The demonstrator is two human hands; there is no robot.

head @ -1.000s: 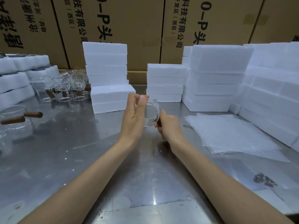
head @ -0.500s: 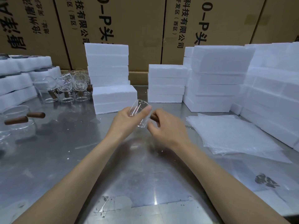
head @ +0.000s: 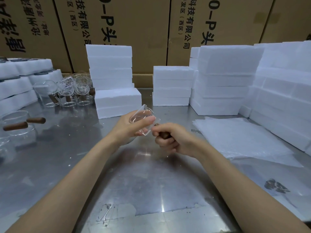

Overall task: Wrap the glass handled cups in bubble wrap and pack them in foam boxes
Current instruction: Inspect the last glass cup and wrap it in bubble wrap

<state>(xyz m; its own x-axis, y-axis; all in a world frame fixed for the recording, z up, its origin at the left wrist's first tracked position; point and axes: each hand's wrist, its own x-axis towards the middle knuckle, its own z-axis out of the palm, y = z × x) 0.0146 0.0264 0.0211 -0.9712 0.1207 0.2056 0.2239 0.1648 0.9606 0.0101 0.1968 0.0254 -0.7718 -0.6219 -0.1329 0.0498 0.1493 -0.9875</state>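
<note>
A clear glass cup (head: 143, 119) with a brown wooden handle hangs tilted above the middle of the steel table (head: 143, 182). My left hand (head: 133, 125) cradles the glass body with its fingers around it. My right hand (head: 175, 140) is curled round the wooden handle, which shows only as a brown stub between the fingers. A stack of bubble wrap sheets (head: 239, 140) lies flat to the right. White foam boxes (head: 117, 105) stand just behind the cup.
More handled glass cups (head: 70, 91) cluster at the back left, and two larger ones (head: 16, 125) sit at the left edge. Foam box stacks (head: 223, 79) line the back and right side (head: 286, 91). Cardboard cartons (head: 143, 31) form the back wall.
The cup has dropped lower and tipped over from upright to tilted. My left hand went from pinching its rim to cupping its body, and my right hand closed tighter on the handle.
</note>
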